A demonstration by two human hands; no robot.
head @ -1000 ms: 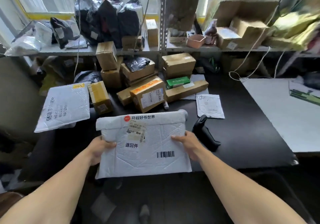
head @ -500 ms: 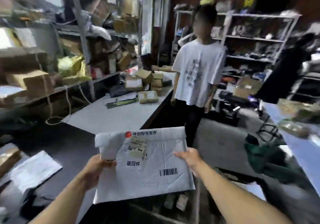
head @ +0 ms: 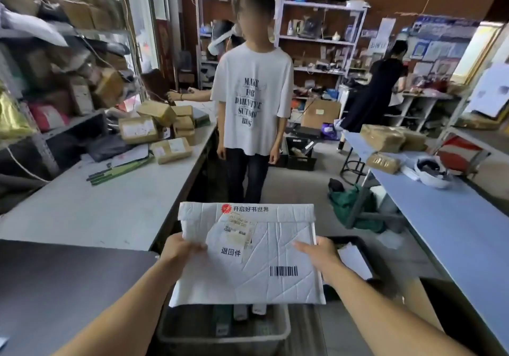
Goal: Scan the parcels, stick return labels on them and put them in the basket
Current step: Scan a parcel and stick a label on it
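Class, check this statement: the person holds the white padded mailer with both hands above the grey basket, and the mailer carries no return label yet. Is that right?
One detail is wrong. The head view shows a return label already stuck on the white padded mailer. The rest stands: the left hand and right hand hold it above the grey basket.

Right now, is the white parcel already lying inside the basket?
No, both hands, left hand and right hand, hold the white parcel above the basket.
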